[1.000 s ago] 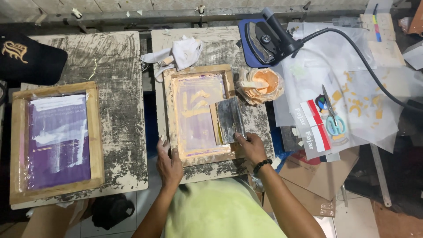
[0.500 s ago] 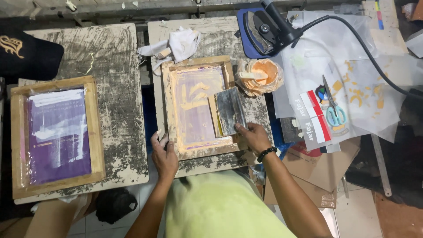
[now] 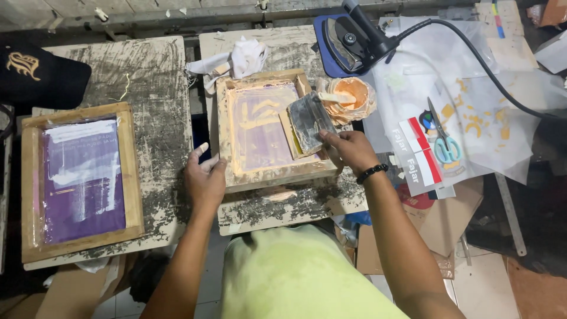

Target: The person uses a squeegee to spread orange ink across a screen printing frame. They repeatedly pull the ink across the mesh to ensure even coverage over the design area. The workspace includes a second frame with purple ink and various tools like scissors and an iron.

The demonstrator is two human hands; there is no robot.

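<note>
Right hand (image 3: 348,150) closed on the squeegee (image 3: 310,121), which sits tilted at the right side of the wooden screen frame (image 3: 269,127), centre of frame; blade's long axis runs roughly up-down the picture. Left hand (image 3: 204,177) half-open, fingers pressed on the frame's lower-left edge. Frame lies on a paint-crusted table (image 3: 295,207). Ink tub (image 3: 348,97) just right of the squeegee; second purple screen (image 3: 82,177) well left.

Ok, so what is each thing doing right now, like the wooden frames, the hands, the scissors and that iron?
Left hand: flat against the middle frame's left edge.
Right hand: gripping the scraper.
Scraper: tilted, resting on the middle frame.
Middle frame: flat, smeared with orange paint.
Left frame: flat, untouched.
Paint tub: open.
Scissors: closed, lying on paper.
Iron: lying on its blue pad.
</note>
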